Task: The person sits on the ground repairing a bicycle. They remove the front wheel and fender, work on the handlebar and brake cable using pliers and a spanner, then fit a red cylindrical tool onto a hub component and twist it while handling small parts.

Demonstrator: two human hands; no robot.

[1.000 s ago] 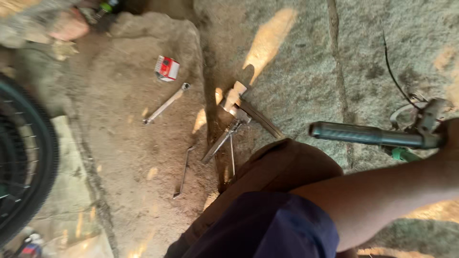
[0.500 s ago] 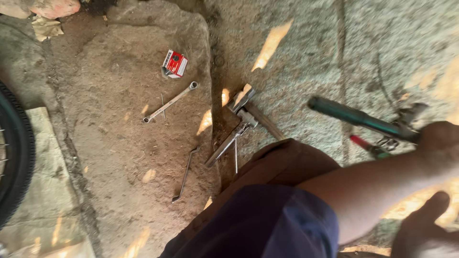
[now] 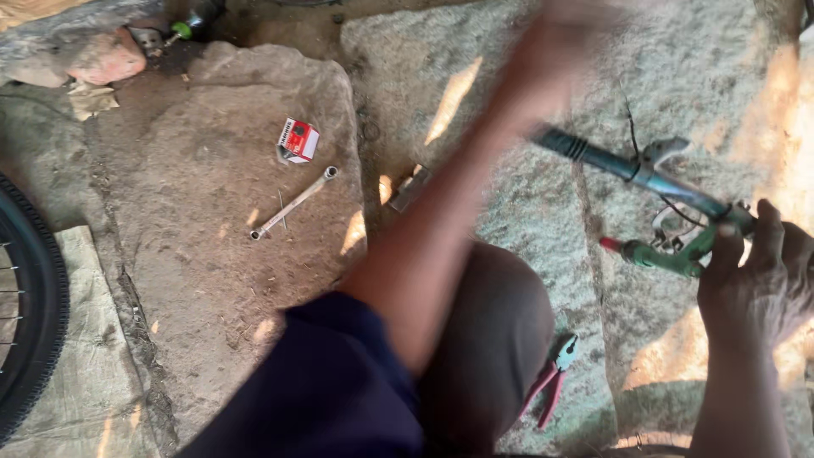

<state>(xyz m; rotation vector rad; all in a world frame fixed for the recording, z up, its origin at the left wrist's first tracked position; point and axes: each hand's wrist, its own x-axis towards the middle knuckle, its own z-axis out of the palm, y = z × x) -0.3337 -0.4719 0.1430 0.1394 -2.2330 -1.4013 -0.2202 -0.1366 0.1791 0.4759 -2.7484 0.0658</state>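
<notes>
Stone floor (image 3: 526,76), dirt patch with spanner (image 3: 292,203), right hand (image 3: 759,276) gripping green handlebar (image 3: 644,174), left hand (image 3: 568,38) blurred, grip unclear.

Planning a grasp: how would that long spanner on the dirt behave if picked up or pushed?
The spanner looks like solid metal, so probably stiff and heavy for its slim size. It lies flat on the gritty stone slab, so a push would likely slide or pivot it, not roll it. The thin profile may make pinching awkward.

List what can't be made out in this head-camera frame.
- Left hand: motion-blurred, so its grip is unreadable.
- Tools beside the knee: the left arm covers all but one end.
- Bicycle wheel: cut off by the left edge.
- Pliers: jaws hidden behind the knee.
- Right hand: holds the green handlebar; fingertips hidden behind it.
</notes>
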